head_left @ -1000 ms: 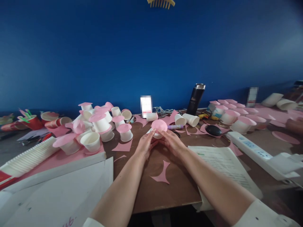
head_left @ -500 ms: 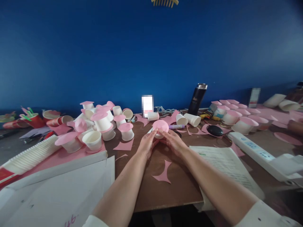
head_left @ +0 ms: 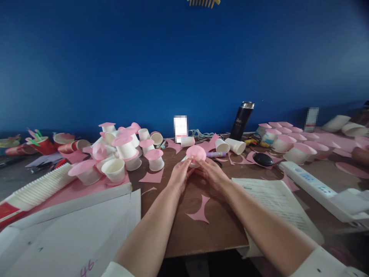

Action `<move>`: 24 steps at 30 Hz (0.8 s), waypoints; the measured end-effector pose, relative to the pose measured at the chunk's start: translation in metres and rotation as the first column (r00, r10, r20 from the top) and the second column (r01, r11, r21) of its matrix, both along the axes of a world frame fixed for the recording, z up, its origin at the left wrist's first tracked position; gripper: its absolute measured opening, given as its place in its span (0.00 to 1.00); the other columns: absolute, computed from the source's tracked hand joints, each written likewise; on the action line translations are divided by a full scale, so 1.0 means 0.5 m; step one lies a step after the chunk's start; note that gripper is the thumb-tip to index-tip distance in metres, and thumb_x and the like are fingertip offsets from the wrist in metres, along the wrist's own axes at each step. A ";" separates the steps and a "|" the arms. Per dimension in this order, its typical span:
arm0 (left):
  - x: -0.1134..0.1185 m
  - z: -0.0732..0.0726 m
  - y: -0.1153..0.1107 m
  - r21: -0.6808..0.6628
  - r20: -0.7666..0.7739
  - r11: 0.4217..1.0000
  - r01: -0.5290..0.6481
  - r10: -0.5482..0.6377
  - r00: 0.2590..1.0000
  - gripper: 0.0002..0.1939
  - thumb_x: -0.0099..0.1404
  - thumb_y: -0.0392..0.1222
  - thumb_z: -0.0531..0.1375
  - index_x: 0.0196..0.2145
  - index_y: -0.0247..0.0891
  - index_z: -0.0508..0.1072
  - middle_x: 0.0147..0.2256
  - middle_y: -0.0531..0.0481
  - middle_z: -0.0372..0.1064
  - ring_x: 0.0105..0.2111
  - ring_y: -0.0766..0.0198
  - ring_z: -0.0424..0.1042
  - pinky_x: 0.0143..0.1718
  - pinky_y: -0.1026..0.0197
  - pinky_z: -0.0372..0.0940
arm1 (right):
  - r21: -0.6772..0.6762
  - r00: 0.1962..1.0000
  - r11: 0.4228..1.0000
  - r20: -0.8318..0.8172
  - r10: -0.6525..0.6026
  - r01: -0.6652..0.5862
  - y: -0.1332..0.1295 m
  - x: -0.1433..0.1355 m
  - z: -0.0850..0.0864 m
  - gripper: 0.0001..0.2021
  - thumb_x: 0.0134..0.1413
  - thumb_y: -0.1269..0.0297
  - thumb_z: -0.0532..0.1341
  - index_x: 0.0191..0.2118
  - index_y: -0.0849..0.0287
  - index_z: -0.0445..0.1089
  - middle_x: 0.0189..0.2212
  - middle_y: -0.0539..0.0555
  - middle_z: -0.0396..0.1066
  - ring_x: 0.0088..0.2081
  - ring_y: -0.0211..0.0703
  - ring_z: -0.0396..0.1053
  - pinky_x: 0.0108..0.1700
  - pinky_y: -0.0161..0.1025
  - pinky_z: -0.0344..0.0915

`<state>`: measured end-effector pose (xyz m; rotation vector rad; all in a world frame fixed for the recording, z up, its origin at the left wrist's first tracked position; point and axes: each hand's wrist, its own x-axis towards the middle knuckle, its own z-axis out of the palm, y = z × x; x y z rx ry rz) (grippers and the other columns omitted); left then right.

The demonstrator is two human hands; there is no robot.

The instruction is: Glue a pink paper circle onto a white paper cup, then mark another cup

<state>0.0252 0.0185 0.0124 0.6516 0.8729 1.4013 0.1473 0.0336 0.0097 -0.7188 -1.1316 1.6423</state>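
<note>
Near the middle of the brown table, a pink paper disc (head_left: 196,152) lies over the top of a white paper cup, most of which my fingers hide. My left hand (head_left: 181,174) grips the covered cup from the left, its thumb on the disc's near edge. From the right, my right hand (head_left: 211,172) holds the same cup, with its thumb beside the other one. A curved pink paper scrap (head_left: 200,211) lies between my forearms. Left of my hands stands a white cup with a pink disc on top (head_left: 155,159).
Several disc-topped cups (head_left: 123,148) crowd the left, beside stacked cups (head_left: 47,184) and a white box (head_left: 75,231). Rightward are tipped cups (head_left: 235,146), a black flask (head_left: 241,121), a black mouse (head_left: 262,159), printed paper (head_left: 273,204) and a power strip (head_left: 308,186).
The whole view has shifted slightly, so things appear a little further right. Both hands keep their hold on the covered cup, with no clear change in grip.
</note>
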 end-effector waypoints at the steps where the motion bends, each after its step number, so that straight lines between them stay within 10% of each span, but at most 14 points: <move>1: 0.001 0.000 0.000 -0.003 0.004 1.000 -0.006 0.006 1.000 0.15 0.53 0.47 0.66 0.35 0.34 0.78 0.38 0.44 0.75 0.42 0.61 0.72 0.46 0.62 0.64 | -0.005 1.000 1.000 0.002 -0.002 0.002 0.001 0.000 -0.002 0.16 0.49 0.55 0.65 0.43 0.55 0.73 0.41 0.54 0.75 0.43 0.46 0.72 0.48 0.42 0.68; 24: 0.000 -0.001 -0.005 -0.023 -0.038 0.998 0.050 -0.051 0.998 0.20 0.50 0.52 0.67 0.37 0.35 0.78 0.38 0.43 0.75 0.40 0.60 0.72 0.44 0.60 0.65 | 0.002 1.000 1.000 0.011 -0.002 0.002 0.001 0.002 0.002 0.16 0.49 0.55 0.65 0.44 0.55 0.72 0.41 0.54 0.75 0.43 0.45 0.72 0.45 0.39 0.69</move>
